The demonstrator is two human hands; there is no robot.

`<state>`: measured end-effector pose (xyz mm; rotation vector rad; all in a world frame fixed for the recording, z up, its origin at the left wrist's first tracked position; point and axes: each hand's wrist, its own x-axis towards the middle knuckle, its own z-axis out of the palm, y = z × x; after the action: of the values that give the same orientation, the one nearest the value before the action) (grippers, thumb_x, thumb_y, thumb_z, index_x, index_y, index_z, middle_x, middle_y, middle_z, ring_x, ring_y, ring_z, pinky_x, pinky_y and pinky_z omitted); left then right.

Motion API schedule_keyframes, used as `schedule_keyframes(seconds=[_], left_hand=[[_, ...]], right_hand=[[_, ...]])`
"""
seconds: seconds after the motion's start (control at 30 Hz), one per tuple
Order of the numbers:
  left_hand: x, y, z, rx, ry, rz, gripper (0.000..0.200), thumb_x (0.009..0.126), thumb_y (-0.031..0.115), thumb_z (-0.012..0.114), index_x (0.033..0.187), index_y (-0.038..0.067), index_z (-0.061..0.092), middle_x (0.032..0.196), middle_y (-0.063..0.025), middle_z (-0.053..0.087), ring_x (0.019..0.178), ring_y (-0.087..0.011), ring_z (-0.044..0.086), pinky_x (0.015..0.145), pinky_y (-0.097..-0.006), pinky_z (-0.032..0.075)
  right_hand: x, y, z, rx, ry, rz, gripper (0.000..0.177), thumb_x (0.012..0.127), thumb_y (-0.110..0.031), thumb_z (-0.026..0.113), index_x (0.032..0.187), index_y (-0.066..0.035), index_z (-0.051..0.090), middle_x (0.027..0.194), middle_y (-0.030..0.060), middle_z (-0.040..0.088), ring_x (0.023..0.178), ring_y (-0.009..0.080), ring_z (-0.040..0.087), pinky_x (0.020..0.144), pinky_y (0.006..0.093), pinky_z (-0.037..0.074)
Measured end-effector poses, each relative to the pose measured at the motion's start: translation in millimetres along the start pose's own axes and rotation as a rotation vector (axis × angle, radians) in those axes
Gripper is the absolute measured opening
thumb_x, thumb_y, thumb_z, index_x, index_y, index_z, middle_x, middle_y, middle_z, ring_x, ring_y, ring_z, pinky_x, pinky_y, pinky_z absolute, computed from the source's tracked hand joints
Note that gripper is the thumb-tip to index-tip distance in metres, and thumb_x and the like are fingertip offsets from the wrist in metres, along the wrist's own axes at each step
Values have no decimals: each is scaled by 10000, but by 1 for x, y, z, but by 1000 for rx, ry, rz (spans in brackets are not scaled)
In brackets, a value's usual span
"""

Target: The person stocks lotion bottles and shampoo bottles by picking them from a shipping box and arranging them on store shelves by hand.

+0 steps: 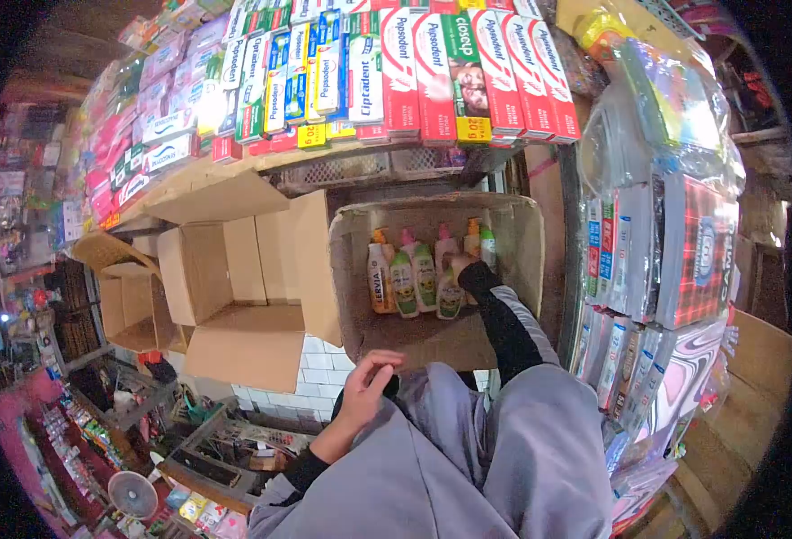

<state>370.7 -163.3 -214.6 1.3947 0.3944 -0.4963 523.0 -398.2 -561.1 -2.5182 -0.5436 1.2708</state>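
Inside an open cardboard box (396,346) stand several bottles, some with pump tops. A white lotion bottle with orange "ERVIA" lettering (379,286) is at the left, and green-and-white bottles (425,278) stand beside it. My right hand (458,264) reaches into the box, its fingers closed around the top of a green-and-white bottle (451,296) at the front; the fingertips are partly hidden. Outside the box's near edge, my left hand (369,392) hovers above my lap, loosely bent, fingers and thumb apart, holding nothing.
Stacked toothpaste boxes (396,76) fill the shelf above. Another open cardboard box (243,278) stands to the left. Wrapped notebooks (697,251) are piled at the right. A small fan (132,494) and shop goods lie at the lower left.
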Motion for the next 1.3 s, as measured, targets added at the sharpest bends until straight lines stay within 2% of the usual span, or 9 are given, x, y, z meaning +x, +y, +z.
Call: schedule_keyframes(seconds=[0.27,0.43,0.53,0.6,0.67,0.73,1.03,1.17,1.3], left_hand=[[31,2,9,358,122,100,537,800,192,683,1264,52,452,1271,-109,447,1144,-197,474,989,-330,362],[27,-8,0,149,56,-138,522,783,207,714,1204,10,477,1079,-106,599,962,-178,578,865,-315,453],[11,-5,-1,85,117,-238,432,789,201,712,1120,6,514,998,-77,630,906,-145,593,796,-297,478],[1,-12,-5,77,107,-252,415,789,200,712,1105,4,528,984,-75,632,899,-145,595,796,-295,478],[-7,-15,-8,90,98,-256,393,785,202,716,1080,3,549,970,-74,635,887,-143,598,793,-292,479],[-16,-27,-11,83,136,-270,396,783,205,719,1081,3,551,970,-75,636,882,-141,598,792,-290,479],[-25,-28,-12,23,149,-237,381,798,181,704,1095,5,540,985,-68,628,893,-136,591,799,-285,475],[-31,-26,-13,34,126,-236,375,813,170,689,1112,10,529,999,-63,619,907,-136,583,803,-284,471],[-37,-33,-19,-21,120,-272,332,857,181,639,1117,11,523,1011,-68,619,902,-136,588,801,-281,475]], right_hand=[[-160,-137,-172,216,35,-483,504,585,-368,804,980,-122,610,960,119,637,924,318,606,785,415,482],[-146,-168,-189,935,-55,-843,388,758,-306,715,1053,-74,617,966,63,655,862,209,633,775,327,496],[-60,-127,-134,1552,-387,-302,503,794,-320,687,1196,-54,548,1050,85,636,991,183,604,873,294,466],[-28,-114,-89,799,87,-91,574,806,-408,650,1256,-82,508,1179,131,581,1096,230,554,913,357,452],[32,-75,-13,80,132,-85,607,836,-475,571,1316,-122,455,1314,168,477,1208,282,463,980,433,393],[51,-64,17,-165,58,-3,587,852,-463,541,1323,-126,444,1326,169,464,1220,289,448,987,441,382],[79,-55,31,-272,-108,184,507,925,-409,407,1357,-145,396,1380,171,402,1274,317,379,1020,478,330],[96,-31,61,177,219,-25,457,954,-381,324,1319,-131,441,1338,176,450,1224,331,436,984,454,377],[18,-58,-14,61,88,17,381,873,-271,489,1215,-107,524,1213,191,535,1094,354,520,914,434,431]])
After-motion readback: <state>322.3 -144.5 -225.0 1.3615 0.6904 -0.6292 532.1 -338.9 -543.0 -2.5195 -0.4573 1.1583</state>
